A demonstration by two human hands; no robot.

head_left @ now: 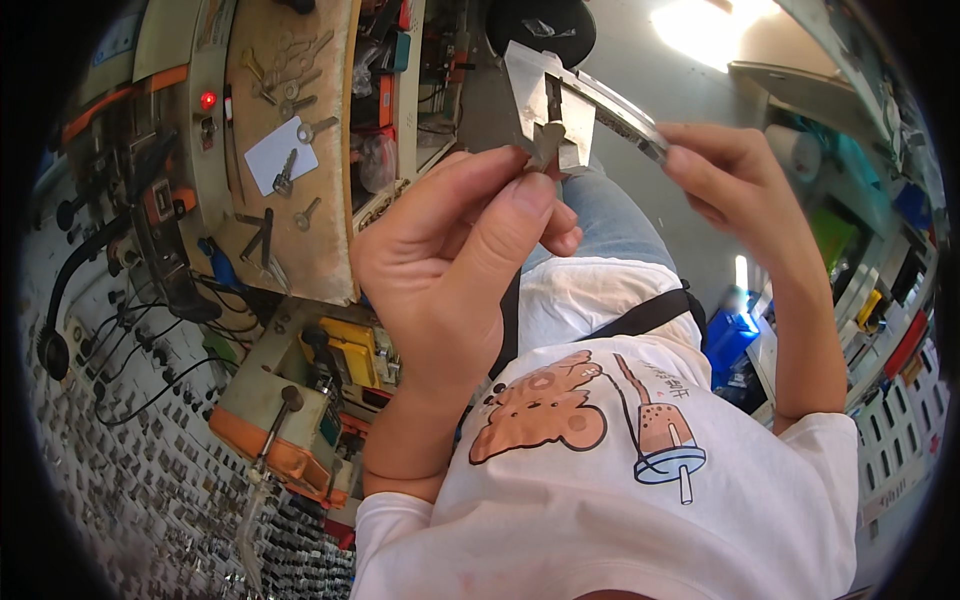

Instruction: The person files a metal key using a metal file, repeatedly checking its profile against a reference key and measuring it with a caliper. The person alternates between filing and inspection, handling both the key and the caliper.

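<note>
My right hand (735,185) pinches the end of a metal caliper's beam (615,105) between thumb and fingers. The caliper's broad jaws (523,88) point toward my left hand. My left hand (455,240) is closed, with thumb and forefinger pinching a small flat metal piece (546,142) close to the jaws. The piece is partly covered by my fingertips, so its exact kind does not show. Whether it touches the jaws I cannot tell.
A wooden workbench (325,240) on the left carries several loose keys (290,65) and a white card (264,160) with a key on it. An orange-and-beige machine (265,415) stands lower left, near many hanging key blanks (130,480). A black bin (545,45) is at the top.
</note>
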